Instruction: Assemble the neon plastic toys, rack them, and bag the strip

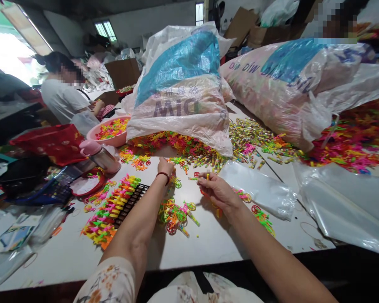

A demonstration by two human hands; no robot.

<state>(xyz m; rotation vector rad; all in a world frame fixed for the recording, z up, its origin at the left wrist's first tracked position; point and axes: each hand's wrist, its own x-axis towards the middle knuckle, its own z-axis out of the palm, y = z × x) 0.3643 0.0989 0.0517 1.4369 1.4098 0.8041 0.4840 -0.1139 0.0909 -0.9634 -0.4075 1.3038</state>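
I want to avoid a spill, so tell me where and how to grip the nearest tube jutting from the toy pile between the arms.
Pinch the slim tube across its near end, probably best from the near right: that end juts that way, while the far end meets the toy pile.

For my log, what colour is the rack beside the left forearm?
The rack looks black in the head view.

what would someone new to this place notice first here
Probably the bulky white-and-blue sack at the back middle of the table, with bright plastic pieces heaped along its foot. A second sack lies to the right of it. Next, the eye would likely go to the colourful rows of pieces on a black rack, beside the person's left forearm.
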